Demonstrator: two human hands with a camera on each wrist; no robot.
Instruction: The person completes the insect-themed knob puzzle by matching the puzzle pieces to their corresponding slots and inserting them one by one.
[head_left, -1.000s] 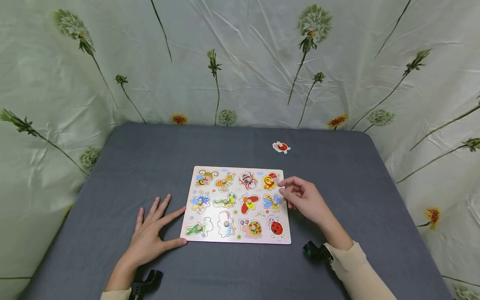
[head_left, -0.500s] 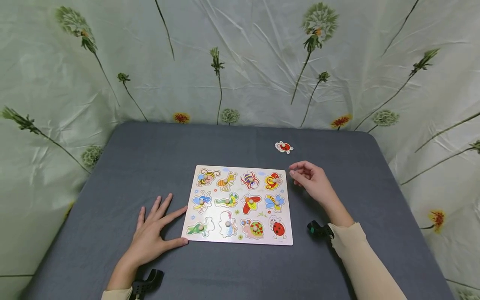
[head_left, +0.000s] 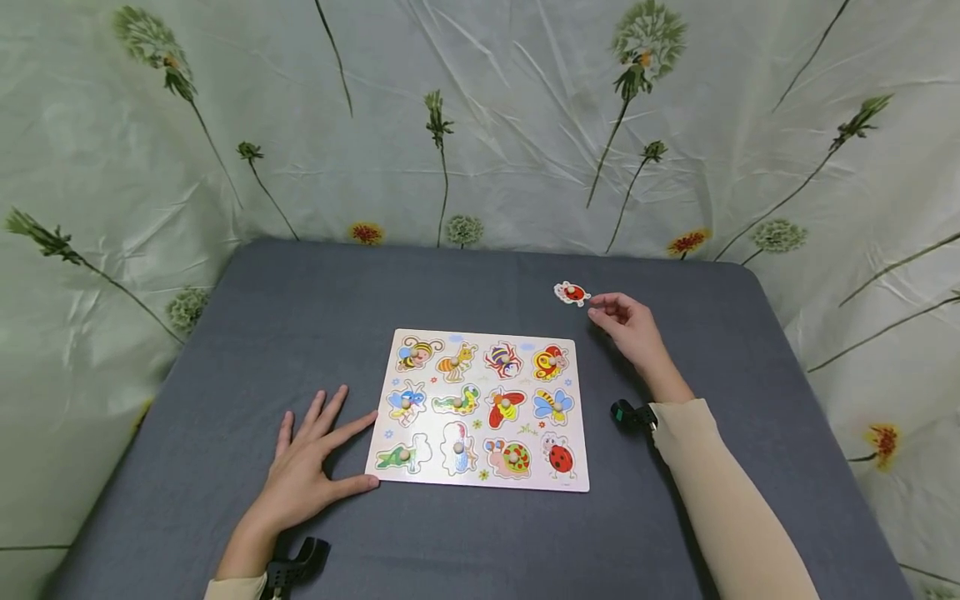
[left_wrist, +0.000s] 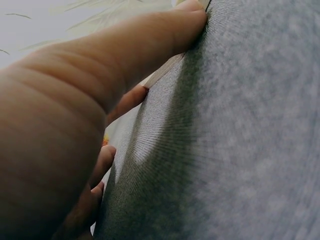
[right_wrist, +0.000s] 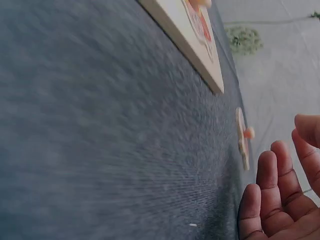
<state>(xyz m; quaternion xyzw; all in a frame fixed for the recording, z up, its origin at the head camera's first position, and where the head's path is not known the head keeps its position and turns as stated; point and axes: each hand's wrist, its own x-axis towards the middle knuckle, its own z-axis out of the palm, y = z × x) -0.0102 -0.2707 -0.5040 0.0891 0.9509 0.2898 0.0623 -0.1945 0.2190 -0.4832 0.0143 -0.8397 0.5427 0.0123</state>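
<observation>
A wooden insect peg puzzle board (head_left: 483, 487) lies on the dark grey cloth. My left hand (head_left: 303, 471) is spread flat beside it, thumb and index fingertip touching the board's left edge. A loose ladybug puzzle piece (head_left: 572, 293) with a small round knob lies behind the board. Just right of that piece is my right hand (head_left: 628, 327), fingers loosely bent and nothing in them. In the right wrist view the ladybug piece (right_wrist: 243, 140) shows its peg, with my fingertips (right_wrist: 267, 162) apart from it. The bottom-right ladybug recess (head_left: 558, 458) shows a printed picture without a knob.
Knobbed insect pieces, such as a snail (head_left: 510, 458) and a spider (head_left: 502, 360), sit in the board's other recesses. The grey cloth-covered table (head_left: 375, 550) ends at the back against a flower-print curtain (head_left: 525, 125). Black wrist cameras (head_left: 633, 417) are strapped to both arms.
My right hand has moved from the board's right edge away toward the back, up beside the loose ladybug piece. The left hand has stayed at the board's left edge.
</observation>
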